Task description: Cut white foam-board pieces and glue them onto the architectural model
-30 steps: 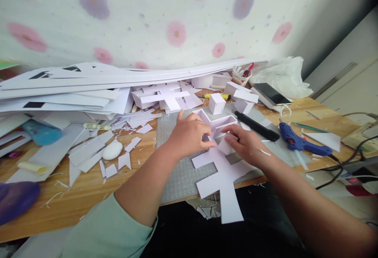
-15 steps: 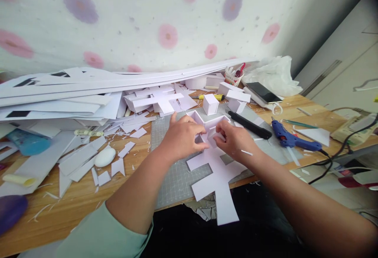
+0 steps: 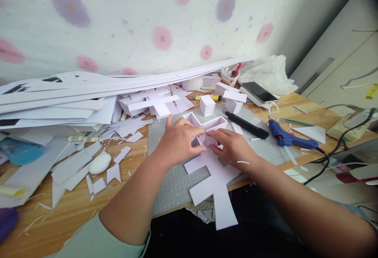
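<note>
A white cross-shaped foam-board piece (image 3: 217, 187) lies on the grey cutting mat (image 3: 174, 179), its long arm hanging over the desk's front edge. At its far end stand open white box walls (image 3: 212, 123). My left hand (image 3: 177, 142) grips the left side of those walls, fingers curled round them. My right hand (image 3: 233, 146) pinches a small upright wall piece (image 3: 208, 139) at the middle of the model, fingertips meeting those of the left hand.
A big stack of white boards (image 3: 73, 93) fills the left rear. Offcuts (image 3: 97, 171) litter the wooden desk. A blue glue gun (image 3: 288, 138), a black knife (image 3: 246, 125), a white cube (image 3: 207, 105), a phone (image 3: 260, 91) and a cup (image 3: 228, 78) lie to the right.
My right hand's fingers have shifted from flat on the cross piece up to the small wall. The head camera has swung slightly right, so everything sits further left.
</note>
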